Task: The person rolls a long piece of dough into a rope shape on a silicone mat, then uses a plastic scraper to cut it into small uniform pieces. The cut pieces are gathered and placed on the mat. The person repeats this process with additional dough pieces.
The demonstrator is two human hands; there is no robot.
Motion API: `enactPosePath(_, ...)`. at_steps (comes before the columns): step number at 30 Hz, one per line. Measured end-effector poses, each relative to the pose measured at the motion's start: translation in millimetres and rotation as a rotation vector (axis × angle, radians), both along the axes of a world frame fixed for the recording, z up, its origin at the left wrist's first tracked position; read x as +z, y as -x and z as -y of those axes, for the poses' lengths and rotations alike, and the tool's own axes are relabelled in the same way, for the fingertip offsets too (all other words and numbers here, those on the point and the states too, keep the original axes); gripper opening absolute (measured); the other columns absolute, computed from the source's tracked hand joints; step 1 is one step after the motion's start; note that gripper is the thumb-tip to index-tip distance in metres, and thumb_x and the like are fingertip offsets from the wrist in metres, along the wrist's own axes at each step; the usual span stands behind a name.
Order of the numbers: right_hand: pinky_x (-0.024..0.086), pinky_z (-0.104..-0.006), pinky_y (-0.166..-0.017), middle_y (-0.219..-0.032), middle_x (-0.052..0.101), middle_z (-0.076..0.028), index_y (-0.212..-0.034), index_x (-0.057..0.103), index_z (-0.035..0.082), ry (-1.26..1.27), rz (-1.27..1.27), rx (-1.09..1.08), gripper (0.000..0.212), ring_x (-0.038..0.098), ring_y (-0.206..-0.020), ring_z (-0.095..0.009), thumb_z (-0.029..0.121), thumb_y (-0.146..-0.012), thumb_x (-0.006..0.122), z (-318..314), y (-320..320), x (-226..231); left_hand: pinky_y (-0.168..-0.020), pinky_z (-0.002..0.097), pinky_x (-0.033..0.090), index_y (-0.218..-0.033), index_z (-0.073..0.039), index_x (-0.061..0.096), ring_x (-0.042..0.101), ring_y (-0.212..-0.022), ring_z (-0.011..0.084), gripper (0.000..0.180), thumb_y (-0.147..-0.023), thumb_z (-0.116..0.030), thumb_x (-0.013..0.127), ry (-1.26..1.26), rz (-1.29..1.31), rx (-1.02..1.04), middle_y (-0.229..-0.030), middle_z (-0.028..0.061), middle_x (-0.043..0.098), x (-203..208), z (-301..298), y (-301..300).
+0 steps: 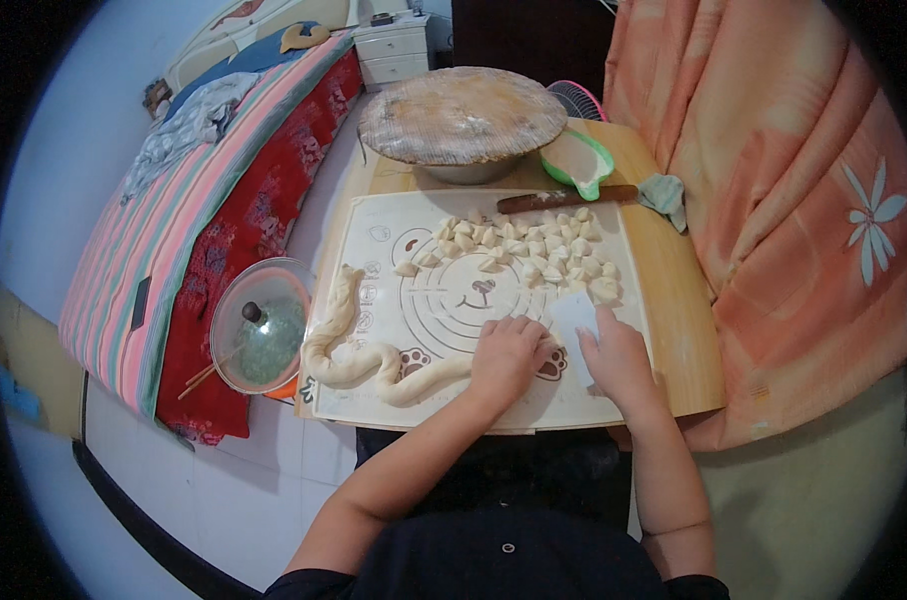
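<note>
A long rope of pale dough (356, 367) winds along the left and front of a cream baking mat (394, 212) printed with a bear's face and paws. My left hand (514, 352) is closed over the rope's right end, its fingers covering that part. In my right hand (617, 355) is a flat white dough scraper (575, 328), gripped at its right side and held just right of my left hand, with a narrow gap between. Many small cut dough pieces (556, 245) lie loose beyond the scraper, across the mat's far right half.
Behind the mat stand a large bowl under a round woven lid (464, 110), a green scoop (580, 160) and a dark rolling pin (564, 198). Left of the wooden table (674, 300) sits a lidded bowl (264, 325) with chopsticks. An orange curtain (794, 220) hangs close on the right.
</note>
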State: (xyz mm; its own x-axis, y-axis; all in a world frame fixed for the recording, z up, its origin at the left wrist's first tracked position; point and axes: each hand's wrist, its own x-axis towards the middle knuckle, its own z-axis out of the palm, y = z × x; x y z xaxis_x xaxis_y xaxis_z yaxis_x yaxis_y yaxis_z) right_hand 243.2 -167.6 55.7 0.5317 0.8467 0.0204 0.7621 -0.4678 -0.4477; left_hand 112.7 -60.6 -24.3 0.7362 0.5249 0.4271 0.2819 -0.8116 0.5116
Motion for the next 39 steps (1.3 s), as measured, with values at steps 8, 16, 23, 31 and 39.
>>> enactPosePath(8, 0.049, -0.0544, -0.076, -0.083, 0.066, -0.027, -0.101, 0.051, -0.001, 0.13, 0.088, -0.048, 0.026, 0.064, -0.083, -0.046, 0.023, -0.09, 0.057, -45, 8, -26, -0.08, 0.0399, 0.043, -0.091, -0.011, 0.065, 0.06, -0.091, 0.0248, 0.014, -0.082, -0.021, 0.068, -0.07, -0.018, 0.029, -0.09, 0.0047, 0.062, -4, 1, 3)
enactPosePath(16, 0.049, -0.0536, -0.074, -0.084, 0.066, -0.026, -0.108, 0.053, 0.001, -0.027, 0.023, -0.077, 0.028, 0.064, -0.081, -0.046, 0.024, -0.092, 0.057, -3, 10, 13, -0.081, 0.0391, 0.043, -0.094, -0.013, 0.065, 0.058, -0.092, 0.0244, 0.013, -0.084, -0.021, 0.068, 0.061, 0.022, 0.004, -0.091, 0.0035, 0.062, 5, 9, 31)
enactPosePath(23, 0.05, -0.0535, -0.073, -0.082, 0.067, -0.026, -0.102, 0.052, 0.0, 0.049, 0.051, 0.073, 0.024, 0.065, -0.079, -0.045, 0.021, -0.091, 0.056, 1, 24, 10, -0.082, 0.0394, 0.043, -0.095, -0.013, 0.065, 0.059, -0.094, 0.0243, 0.013, -0.083, -0.019, 0.068, 0.068, 0.009, -0.016, -0.096, 0.0027, 0.064, 7, 12, 33)
enactPosePath(31, 0.05, -0.0537, -0.075, -0.081, 0.066, -0.026, -0.101, 0.051, -0.001, 0.13, 0.142, 0.01, 0.022, 0.065, -0.08, -0.046, 0.02, -0.092, 0.053, -32, 29, -29, -0.082, 0.0401, 0.042, -0.097, -0.013, 0.064, 0.059, -0.095, 0.0242, 0.019, -0.079, -0.016, 0.07, -0.02, 0.021, -0.015, -0.096, 0.0042, 0.063, 5, 12, 34)
enactPosePath(39, 0.049, -0.0545, -0.072, -0.08, 0.066, -0.026, -0.101, 0.053, -0.001, -0.127, -0.003, -0.047, 0.029, 0.064, -0.08, -0.046, 0.025, -0.091, 0.06, -17, 20, -5, -0.082, 0.0395, 0.043, -0.097, -0.01, 0.062, 0.058, -0.094, 0.0263, 0.021, -0.08, -0.018, 0.071, 0.055, -0.002, 0.038, -0.093, 0.0068, 0.06, 9, -5, 41)
